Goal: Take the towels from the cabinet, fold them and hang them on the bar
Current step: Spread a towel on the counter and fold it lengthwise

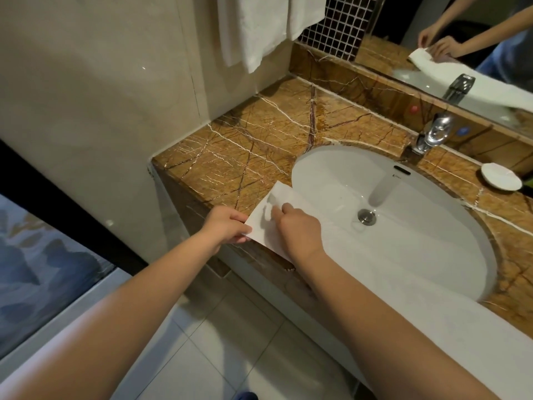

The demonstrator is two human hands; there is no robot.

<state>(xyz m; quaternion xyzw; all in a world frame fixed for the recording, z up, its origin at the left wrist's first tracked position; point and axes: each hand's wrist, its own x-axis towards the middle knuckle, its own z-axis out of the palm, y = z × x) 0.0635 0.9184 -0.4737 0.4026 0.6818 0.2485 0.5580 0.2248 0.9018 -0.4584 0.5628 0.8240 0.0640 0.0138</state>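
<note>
A long white towel (450, 327) lies stretched along the near edge of the brown marble counter (253, 134). It covers the near part of the white sink (331, 160) and runs off toward the near right. Its left end rests on the counter just left of the sink, with one corner hanging past the near edge. The left hand (227, 226) grips that overhanging corner, thumb on top and fingers curled under the cloth. The right hand (297, 226) is just beside it, a little to the right, its fingertips pinching the top layer of the same end. The two hands are close together but not touching, both closed on the towel's left end. In the bowl the metal drain (367, 217) shows beyond the towel's far edge. A chrome tap (435, 131) stands at the far side of the sink, and a small white dish (500, 176) sits on the counter to its right. On the far left wall two white hanging towels (259, 27) drape down above the counter. The mirror (461, 39) at the far right reflects the hands and the towel. Pale floor tiles (230, 342) show below the arms.
</note>
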